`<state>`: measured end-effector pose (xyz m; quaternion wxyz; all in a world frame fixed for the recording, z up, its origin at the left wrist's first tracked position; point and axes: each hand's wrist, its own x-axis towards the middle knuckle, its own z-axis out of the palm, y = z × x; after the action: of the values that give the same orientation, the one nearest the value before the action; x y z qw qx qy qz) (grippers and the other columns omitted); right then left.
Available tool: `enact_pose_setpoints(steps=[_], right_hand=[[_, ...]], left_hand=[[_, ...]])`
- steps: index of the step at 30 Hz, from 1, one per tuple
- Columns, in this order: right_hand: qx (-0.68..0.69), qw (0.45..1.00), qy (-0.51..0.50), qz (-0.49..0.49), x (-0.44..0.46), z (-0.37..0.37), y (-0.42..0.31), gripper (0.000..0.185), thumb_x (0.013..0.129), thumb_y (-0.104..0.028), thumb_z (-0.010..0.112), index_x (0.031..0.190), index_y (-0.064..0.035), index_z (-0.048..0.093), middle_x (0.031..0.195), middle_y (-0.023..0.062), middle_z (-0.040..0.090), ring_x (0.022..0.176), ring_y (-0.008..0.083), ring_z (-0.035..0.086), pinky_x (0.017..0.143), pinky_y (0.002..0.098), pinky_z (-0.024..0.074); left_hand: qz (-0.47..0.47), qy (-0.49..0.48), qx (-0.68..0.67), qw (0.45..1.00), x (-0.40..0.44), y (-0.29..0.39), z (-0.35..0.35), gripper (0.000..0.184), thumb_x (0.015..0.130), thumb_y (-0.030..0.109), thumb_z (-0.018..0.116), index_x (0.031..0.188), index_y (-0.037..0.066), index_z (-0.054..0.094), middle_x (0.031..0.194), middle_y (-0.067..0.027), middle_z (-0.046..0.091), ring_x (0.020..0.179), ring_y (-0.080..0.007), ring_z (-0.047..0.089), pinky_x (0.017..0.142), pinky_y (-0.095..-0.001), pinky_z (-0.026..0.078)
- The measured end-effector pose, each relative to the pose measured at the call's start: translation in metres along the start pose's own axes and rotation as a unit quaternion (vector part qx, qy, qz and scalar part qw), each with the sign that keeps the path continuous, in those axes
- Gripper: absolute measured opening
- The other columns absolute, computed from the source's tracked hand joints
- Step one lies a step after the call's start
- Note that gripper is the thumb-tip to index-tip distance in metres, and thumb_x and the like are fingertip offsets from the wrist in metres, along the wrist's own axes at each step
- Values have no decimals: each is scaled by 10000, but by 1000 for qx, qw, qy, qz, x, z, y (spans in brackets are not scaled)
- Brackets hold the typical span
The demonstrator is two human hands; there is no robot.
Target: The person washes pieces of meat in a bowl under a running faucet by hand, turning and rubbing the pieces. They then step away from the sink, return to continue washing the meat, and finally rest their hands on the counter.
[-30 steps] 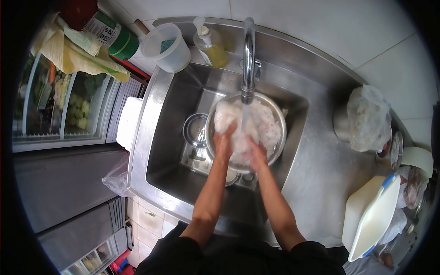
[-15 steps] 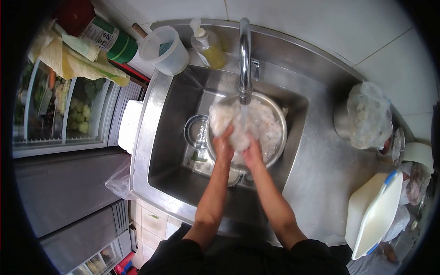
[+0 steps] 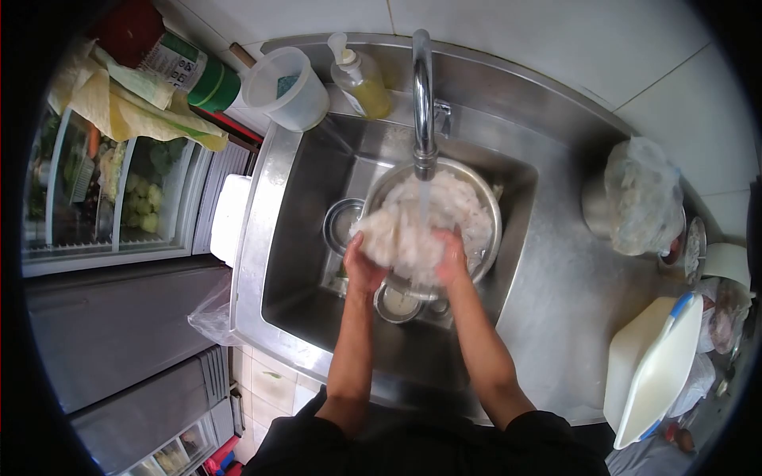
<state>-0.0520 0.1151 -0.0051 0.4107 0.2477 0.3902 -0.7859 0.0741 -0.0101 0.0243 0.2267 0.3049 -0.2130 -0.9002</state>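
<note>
Both hands grip a pale, whitish wet mass (image 3: 397,238), perhaps raw meat; motion blur hides its exact kind. My left hand (image 3: 364,266) curls round its left side, thumb up. On the other side, my right hand (image 3: 452,258) presses in with bent fingers, partly smeared. The mass is held over a round metal bowl (image 3: 495,218), where more of the same pale pieces (image 3: 468,202) lie. From the faucet (image 3: 423,103), water (image 3: 424,198) runs down onto the mass and into the bowl.
The bowl stands in a steel sink (image 3: 305,297), beside small metal dishes (image 3: 337,226). A plastic tub (image 3: 295,103) and a soap bottle (image 3: 363,87) sit on the back rim. At right are a bagged pot (image 3: 639,198) and a white bin (image 3: 635,365); a glass-front fridge (image 3: 119,262) is at left.
My hands have moved apart and slightly toward me, spreading the pale mass wider between them. It now hangs nearer the bowl's front edge. Water keeps running.
</note>
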Motion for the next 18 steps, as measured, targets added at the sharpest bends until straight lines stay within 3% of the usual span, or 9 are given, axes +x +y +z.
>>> enact_pose_setpoints(steps=[4, 7, 8, 9, 11, 12, 16, 18], right_hand=[[-101, 994, -30, -11, 3, 10, -15, 798, 708, -41, 705, 1421, -47, 346, 1209, 143, 568, 1059, 293, 602, 866, 389, 539], [-171, 983, -58, -17, 6, 14, -18, 767, 712, -33, 698, 1408, -21, 374, 1251, 146, 567, 1091, 284, 597, 894, 359, 524], [-201, 976, -76, -22, 8, 14, -19, 778, 746, -48, 689, 1437, -26, 332, 1270, 150, 557, 1093, 283, 600, 887, 368, 532], [-231, 968, -93, -25, 13, 11, -19, 790, 781, -63, 680, 1466, -30, 289, 1288, 155, 548, 1095, 281, 603, 879, 377, 540], [-250, 963, -95, -25, 23, 10, -15, 771, 832, -101, 677, 1487, -37, 275, 1306, 155, 544, 1104, 275, 604, 880, 382, 545], [-238, 968, -79, -20, 27, 11, -13, 739, 849, -124, 683, 1478, -40, 304, 1306, 152, 550, 1112, 271, 603, 888, 379, 541], [-124, 991, -44, 28, 22, 15, -16, 634, 900, -169, 679, 1448, -43, 385, 1281, 129, 582, 1118, 248, 605, 896, 372, 534], [-143, 988, -49, 23, 10, 19, -24, 681, 890, -202, 699, 1463, -32, 372, 1318, 131, 563, 1160, 229, 575, 959, 361, 479]], left_hand=[[-94, -35, -12, 995, -6, 23, -14, 718, 872, 539, 527, 1354, 7, 485, 1317, -182, 565, 1171, -342, 586, 963, -514, 500], [-130, 3, 37, 991, -2, 30, -27, 682, 904, 516, 499, 1325, -20, 504, 1257, -187, 605, 1109, -336, 626, 954, -495, 512], [-137, 14, 62, 989, -2, 31, -30, 555, 903, 345, 603, 1294, -41, 524, 1201, -177, 636, 1063, -308, 652, 944, -459, 527], [-142, 15, 139, 980, -4, 32, -27, 527, 880, 272, 637, 1286, -45, 529, 1197, -174, 637, 1063, -299, 652, 937, -449, 532], [-147, 16, 292, 945, -5, 33, -23, 501, 832, 126, 705, 1270, -52, 539, 1189, -168, 639, 1063, -280, 653, 921, -430, 543], [-173, 22, 280, 944, -3, 34, -21, 577, 746, 12, 754, 1274, -54, 531, 1172, -158, 646, 1061, -266, 653, 920, -417, 546], [-179, 13, 219, 959, -5, 23, -19, 585, 756, 33, 739, 1290, -53, 514, 1162, -157, 648, 1039, -276, 660, 928, -414, 544], [-175, 23, 168, 970, -5, 14, -23, 604, 753, 34, 737, 1303, -51, 502, 1171, -155, 643, 1033, -281, 660, 931, -412, 543]])
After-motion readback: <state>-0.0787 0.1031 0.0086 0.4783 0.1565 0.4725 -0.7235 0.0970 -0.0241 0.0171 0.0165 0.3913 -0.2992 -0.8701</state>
